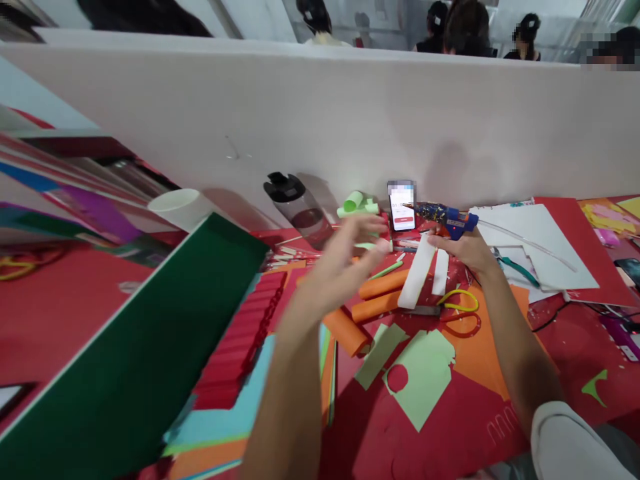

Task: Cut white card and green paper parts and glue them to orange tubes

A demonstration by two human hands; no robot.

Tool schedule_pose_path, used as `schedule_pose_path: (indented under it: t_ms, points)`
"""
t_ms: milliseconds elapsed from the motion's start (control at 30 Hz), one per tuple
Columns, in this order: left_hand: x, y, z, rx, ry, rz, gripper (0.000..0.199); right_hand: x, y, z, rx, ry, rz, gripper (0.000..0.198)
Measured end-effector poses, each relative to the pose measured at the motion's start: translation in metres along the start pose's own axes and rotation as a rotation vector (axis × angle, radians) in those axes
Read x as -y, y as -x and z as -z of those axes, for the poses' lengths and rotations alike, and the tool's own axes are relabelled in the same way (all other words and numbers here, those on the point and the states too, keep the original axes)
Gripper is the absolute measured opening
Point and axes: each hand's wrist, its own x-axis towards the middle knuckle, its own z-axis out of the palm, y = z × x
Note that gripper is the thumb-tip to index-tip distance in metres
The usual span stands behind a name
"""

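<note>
My left hand (347, 263) reaches over the middle of the table, slightly blurred, its fingers and thumb apart with nothing visible between them. Beyond its fingertips lie light green paper rolls (356, 202). My right hand (467, 250) is closed around a blue hot glue gun (453, 220), whose nozzle points left in front of a lit phone (402, 207). White paper strips (419, 272) hang or lie just below the right fingers; whether they are held, I cannot tell. Orange paper rolls (383, 284) and scissors (460, 310) with yellow and red handles rest between my arms.
A large dark green board (145, 353) slants up at the left, beside red pleated paper (243, 340). A dark-lidded bottle (305, 212) leans near the white partition (300, 113). Cut green paper (423, 377) lies in front. Pliers (520, 270) and white sheets (550, 243) are at right.
</note>
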Motion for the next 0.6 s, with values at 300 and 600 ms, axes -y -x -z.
schedule_pose_path:
  t_ms: [300, 600]
  points:
    - [0.036, -0.011, -0.064, 0.227, 0.54, 0.194, 0.05, 0.013, 0.0, -0.002, 0.074, 0.094, 0.034, 0.028]
    - [0.046, -0.017, -0.043, 0.059, 0.669, 0.333, 0.055, 0.0, -0.002, -0.005, -0.035, -0.078, -0.035, 0.041]
